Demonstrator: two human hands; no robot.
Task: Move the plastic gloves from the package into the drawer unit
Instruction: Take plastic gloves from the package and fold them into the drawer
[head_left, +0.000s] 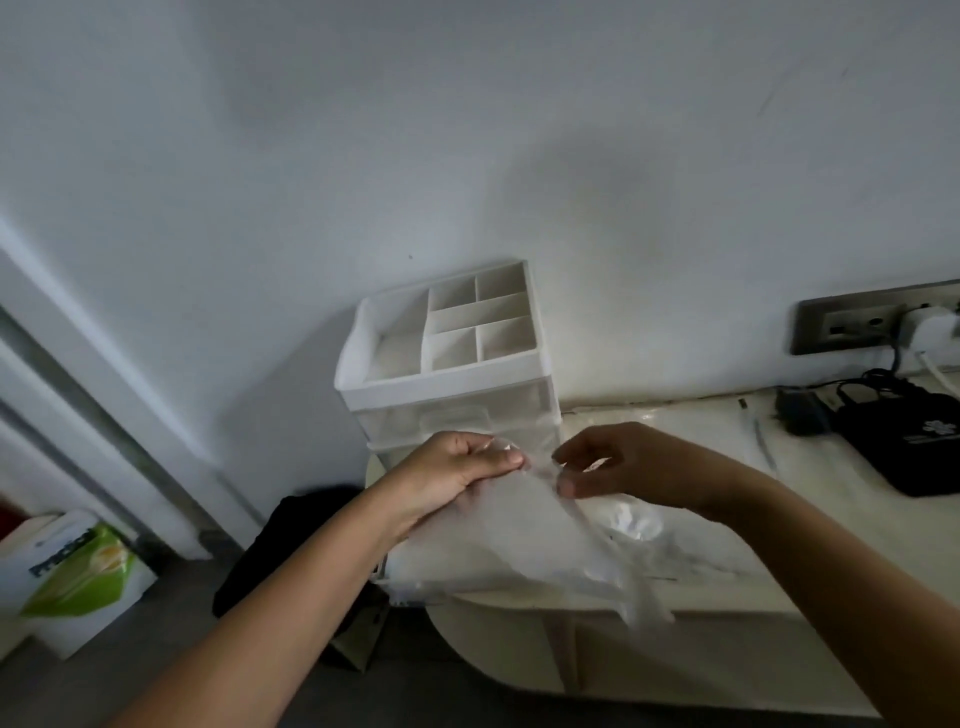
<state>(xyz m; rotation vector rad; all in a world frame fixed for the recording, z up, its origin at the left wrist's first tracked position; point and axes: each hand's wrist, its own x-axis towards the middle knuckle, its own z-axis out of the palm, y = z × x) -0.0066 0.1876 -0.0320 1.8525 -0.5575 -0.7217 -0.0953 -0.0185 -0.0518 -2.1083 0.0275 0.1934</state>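
The left hand (457, 475) and the right hand (613, 467) hang close together just in front of the drawer unit (447, 387), each pinching the top edge of a clear package (498, 540) between thumb and curled fingers. The 2 pinches sit on either side of 1 spot on the film, which reads as an effort to part the mouth of the package so that its contents can be drawn out. Holding it raised lets the rest of the film drape down onto the cream tabletop (831, 551). Limp strips that trail over the tabletop's front edge look like plastic gloves (644, 603), though film and gloves blur together here, so I cannot tell how many are inside or out. The drawer unit stands at the tabletop's left end against the wall; its open top tray has 1 long compartment and 5 smaller ones, all bare as far as can be seen. The translucent drawers below show nothing clearly, and the hands hide much of them. None of the plastic has reached the drawers yet, so the move looks to be at its opening step.
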